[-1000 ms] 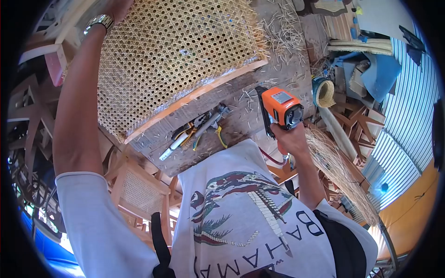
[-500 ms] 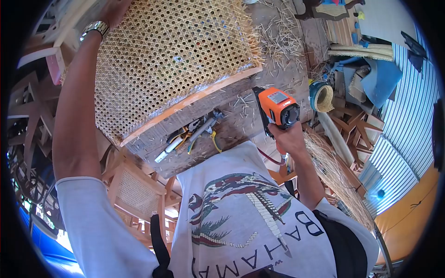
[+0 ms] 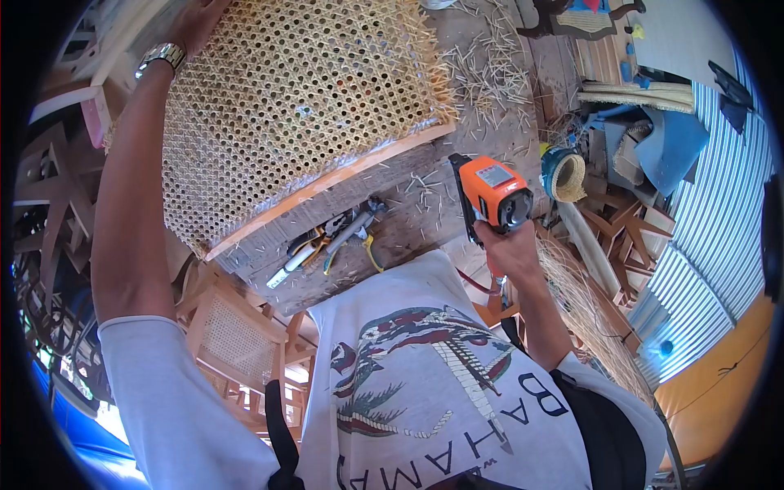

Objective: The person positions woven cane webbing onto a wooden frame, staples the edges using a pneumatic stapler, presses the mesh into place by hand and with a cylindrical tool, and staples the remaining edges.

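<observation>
A woven cane panel on a wooden frame lies across the workbench in front of me, its strands frayed along the right edge. My left hand, with a metal watch at the wrist, is at the panel's far left edge; its fingers run out of the top of the view. In my right hand is an orange and black nail gun, gripped by its handle, right of the panel and apart from it. A red hose shows below the handle.
Pliers and other hand tools lie on the workbench between the panel and my shirt. Short cane offcuts litter the right side. A rolled cane strip sits at the right edge. Wooden chair frames stand below left.
The nail gun in my right hand has shifted slightly right. Panel, bench tools and left hand appear a little further left, partly from a small camera movement.
</observation>
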`<control>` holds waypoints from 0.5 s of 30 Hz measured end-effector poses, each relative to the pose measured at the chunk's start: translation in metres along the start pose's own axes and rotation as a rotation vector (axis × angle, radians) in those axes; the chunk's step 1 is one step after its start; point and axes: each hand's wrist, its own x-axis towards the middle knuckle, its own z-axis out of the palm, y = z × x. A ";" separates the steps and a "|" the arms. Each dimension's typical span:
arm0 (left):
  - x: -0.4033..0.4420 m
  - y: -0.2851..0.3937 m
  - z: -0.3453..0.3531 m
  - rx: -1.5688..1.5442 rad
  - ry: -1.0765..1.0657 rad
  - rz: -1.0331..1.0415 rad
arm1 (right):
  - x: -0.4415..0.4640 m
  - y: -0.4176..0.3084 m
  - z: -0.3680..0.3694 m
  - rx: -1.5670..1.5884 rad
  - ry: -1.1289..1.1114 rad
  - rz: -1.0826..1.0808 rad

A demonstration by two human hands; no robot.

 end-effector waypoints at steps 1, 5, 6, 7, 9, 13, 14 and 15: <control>-0.001 0.003 -0.003 -0.026 -0.035 0.001 | -0.004 -0.004 -0.001 -0.019 -0.009 -0.023; 0.017 -0.026 0.015 -0.054 0.040 0.037 | -0.014 -0.018 0.001 -0.083 -0.053 -0.258; 0.025 -0.036 0.027 0.002 0.148 0.021 | -0.012 -0.022 0.004 -0.115 -0.040 -0.301; 0.009 -0.014 0.018 0.030 0.097 0.024 | -0.009 -0.027 0.009 -0.148 -0.028 -0.345; -0.026 0.039 -0.001 0.032 0.041 -0.003 | -0.001 -0.037 0.019 -0.145 -0.022 -0.416; -0.015 0.032 0.011 -0.156 0.100 -0.156 | 0.006 -0.056 0.031 -0.112 -0.040 -0.357; -0.013 0.029 0.011 -0.158 0.094 -0.147 | 0.008 -0.056 0.033 -0.133 -0.040 -0.370; -0.012 0.027 0.011 -0.161 0.087 -0.137 | 0.010 -0.056 0.034 -0.155 -0.039 -0.381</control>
